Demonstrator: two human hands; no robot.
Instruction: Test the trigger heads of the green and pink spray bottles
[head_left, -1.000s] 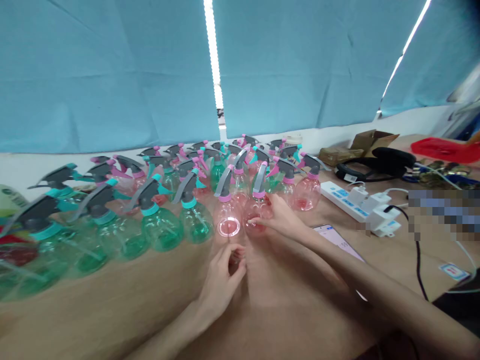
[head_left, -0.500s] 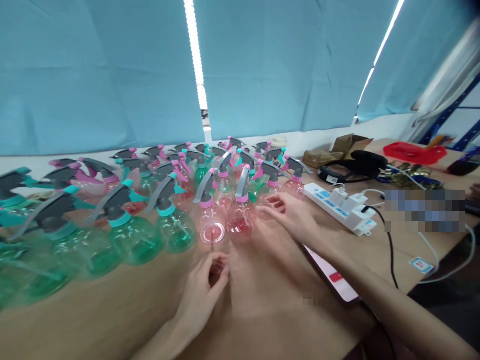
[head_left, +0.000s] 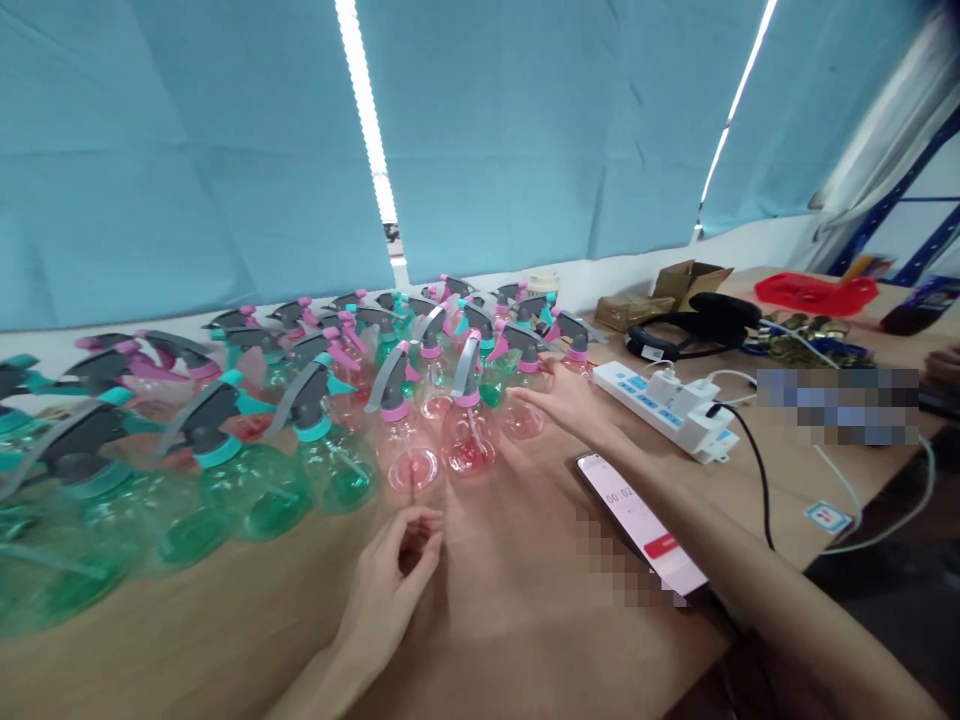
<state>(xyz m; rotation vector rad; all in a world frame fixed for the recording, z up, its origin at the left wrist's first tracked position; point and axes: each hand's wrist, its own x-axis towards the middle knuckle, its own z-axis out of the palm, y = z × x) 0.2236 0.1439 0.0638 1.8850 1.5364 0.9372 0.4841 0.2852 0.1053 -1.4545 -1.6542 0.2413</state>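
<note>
My left hand [head_left: 394, 570] hovers low over the table's front part, fingers loosely curled, thumb apart, nothing visible in it. Just beyond it stands a clear pink spray bottle [head_left: 409, 450] with a grey and pink trigger head. Beside that is another pink spray bottle [head_left: 470, 440], with red-tinted liquid low inside. My right hand [head_left: 562, 400] reaches to a third pink spray bottle [head_left: 525, 412], thumb stretched in front of its body and fingers at its right side. Whether they touch it I cannot tell. Green spray bottles [head_left: 255, 480] with turquoise collars stand at the left.
More spray bottles crowd the back of the wooden table [head_left: 510, 620]. On the right lie a phone [head_left: 637, 520] showing a timer, a white power strip [head_left: 667, 410] with plugs and cables, black headphones [head_left: 690, 325], a cardboard box [head_left: 694, 285] and a red tray [head_left: 814, 292].
The view has shifted slightly, so everything sits further left. My right hand has moved closer to the third pink bottle, its thumb extended. My left hand keeps almost the same pose.
</note>
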